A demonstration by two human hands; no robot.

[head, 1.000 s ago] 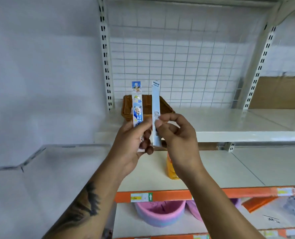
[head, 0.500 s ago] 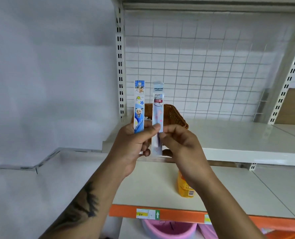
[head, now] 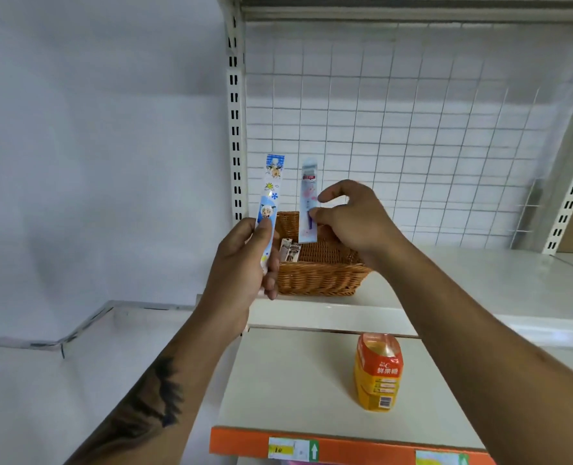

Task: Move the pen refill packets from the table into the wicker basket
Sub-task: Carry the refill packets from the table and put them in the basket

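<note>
Presently: right hand (head: 352, 223) pinching pale packet (head: 308, 203) upright over wicker basket (head: 318, 276); left hand (head: 241, 263) gripping blue packet (head: 270, 203) at nine o'clock. Advisable: lower first, release inside rim, beside packet already in.

Woven wicker basket (head: 318, 276) mid-frame on upper shelf (head: 446, 283); two long flat packets (head: 269, 203) held upright before it; orange-labelled bottle (head: 378, 372) lower right on lower shelf (head: 288, 380).
</note>
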